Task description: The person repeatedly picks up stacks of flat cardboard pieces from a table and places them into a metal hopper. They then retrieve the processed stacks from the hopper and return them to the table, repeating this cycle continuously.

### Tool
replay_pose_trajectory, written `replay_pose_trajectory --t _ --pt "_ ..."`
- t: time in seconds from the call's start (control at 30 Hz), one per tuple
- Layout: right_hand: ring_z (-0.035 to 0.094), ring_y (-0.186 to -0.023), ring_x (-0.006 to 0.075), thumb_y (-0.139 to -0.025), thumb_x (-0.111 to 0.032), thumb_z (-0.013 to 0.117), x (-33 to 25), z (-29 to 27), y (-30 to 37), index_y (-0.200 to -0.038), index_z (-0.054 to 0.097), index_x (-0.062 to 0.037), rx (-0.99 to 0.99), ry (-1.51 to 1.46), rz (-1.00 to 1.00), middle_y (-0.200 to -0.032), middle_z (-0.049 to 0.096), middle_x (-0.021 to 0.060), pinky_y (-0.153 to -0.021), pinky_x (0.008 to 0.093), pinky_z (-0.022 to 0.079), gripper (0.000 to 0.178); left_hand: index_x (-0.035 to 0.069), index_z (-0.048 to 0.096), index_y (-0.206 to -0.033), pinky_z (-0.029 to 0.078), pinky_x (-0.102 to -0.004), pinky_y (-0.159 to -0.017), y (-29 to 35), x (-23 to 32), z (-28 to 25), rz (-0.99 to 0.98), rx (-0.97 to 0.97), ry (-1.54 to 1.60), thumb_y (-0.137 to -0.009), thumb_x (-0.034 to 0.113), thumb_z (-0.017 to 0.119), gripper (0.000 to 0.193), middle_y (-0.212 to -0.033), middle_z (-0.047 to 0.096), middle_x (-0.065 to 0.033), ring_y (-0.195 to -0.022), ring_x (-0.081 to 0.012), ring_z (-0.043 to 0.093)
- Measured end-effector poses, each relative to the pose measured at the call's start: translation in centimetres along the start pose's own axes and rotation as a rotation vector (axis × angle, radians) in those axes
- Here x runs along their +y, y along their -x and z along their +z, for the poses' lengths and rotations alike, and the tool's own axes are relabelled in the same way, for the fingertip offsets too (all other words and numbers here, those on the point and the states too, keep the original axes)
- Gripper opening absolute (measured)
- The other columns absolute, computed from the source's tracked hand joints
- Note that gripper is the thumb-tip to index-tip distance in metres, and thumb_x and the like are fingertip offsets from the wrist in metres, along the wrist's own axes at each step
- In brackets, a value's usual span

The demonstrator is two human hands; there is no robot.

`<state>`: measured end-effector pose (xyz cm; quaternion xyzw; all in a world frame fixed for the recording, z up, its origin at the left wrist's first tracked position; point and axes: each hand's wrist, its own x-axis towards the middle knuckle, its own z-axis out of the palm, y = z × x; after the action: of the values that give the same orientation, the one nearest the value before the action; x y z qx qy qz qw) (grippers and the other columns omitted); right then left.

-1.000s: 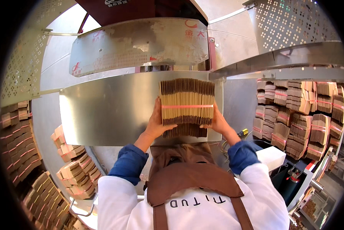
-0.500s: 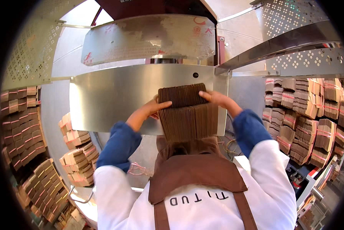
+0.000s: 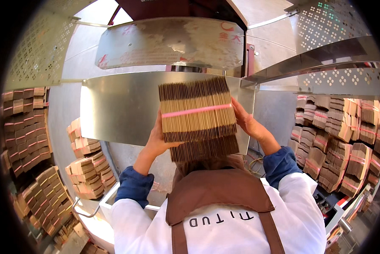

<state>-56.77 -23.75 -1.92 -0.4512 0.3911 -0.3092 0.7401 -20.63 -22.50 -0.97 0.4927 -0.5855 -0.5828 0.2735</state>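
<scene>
Between my two hands is a bundle of folded brown cardboard pieces (image 3: 196, 126), lifted over the near edge of the metal table (image 3: 122, 103). A pink strap (image 3: 197, 111) runs across its lighter middle band; the ends are dark brown. My left hand (image 3: 159, 137) grips the bundle's left side, its thumb under the lower edge and the other fingers mostly hidden. Pressed against the right side is my right hand (image 3: 250, 123), closed on the same bundle. Below the strapped face, a darker face of the cardboard shows toward my apron.
Behind the table stands a dark red machine (image 3: 181, 9) with a scuffed metal plate (image 3: 168, 44). Strapped cardboard bundles are stacked at the left (image 3: 27, 127), near left (image 3: 86, 152) and right (image 3: 338, 144). A metal bar (image 3: 312, 63) and perforated panels (image 3: 342, 25) flank the table.
Both hands have raised and tilted the bundle, so its pink-strapped face now shows. My right hand has shifted from the top edge down to the bundle's right side.
</scene>
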Motion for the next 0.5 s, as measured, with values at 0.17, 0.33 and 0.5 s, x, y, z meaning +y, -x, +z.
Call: replay_pose_trajectory --t 0.17,0.33,0.5 --pt "0.021 -0.144 0.0285 -0.094 -0.049 0.055 3.8 1.0 -1.9 -0.154 -0.002 -0.0091 0.155 0.195 0.159 -0.158 0.015 0.0162 -0.111 0.0383 0.027 0.092 0.0 0.01 -0.151 0.027 -0.0375 -0.115 -1.6 -2.3 2.1 -0.097 -0.047 -0.372 -0.063 0.029 0.086 0.12 -0.151 0.029 -0.023 -0.141 -0.0345 0.028" --pt "0.043 -0.128 0.0254 -0.091 -0.039 0.063 2.0 0.4 -3.0 -0.154 0.0 -0.0069 0.105 0.109 0.326 -0.144 0.039 0.0183 -0.097 0.0352 0.042 0.095 0.0 0.028 -0.145 0.031 -0.0431 -0.111 -0.2 -0.5 1.1 0.01 0.097 -0.452 -0.074 0.03 0.078 0.092 -0.146 0.038 -0.0229 -0.136 -0.0367 0.035" --pt "0.047 -0.123 0.0241 -0.09 -0.042 0.063 2.7 3.9 -6.6 -0.154 0.002 -0.0096 0.095 0.078 0.334 -0.142 0.042 0.0152 -0.095 0.0356 0.044 0.094 0.001 0.045 -0.136 0.043 -0.0351 -0.099 2.1 9.3 -0.5 0.193 0.132 0.151 -0.09 0.024 0.062 0.054 -0.136 0.051 -0.0162 -0.121 -0.0275 0.054"
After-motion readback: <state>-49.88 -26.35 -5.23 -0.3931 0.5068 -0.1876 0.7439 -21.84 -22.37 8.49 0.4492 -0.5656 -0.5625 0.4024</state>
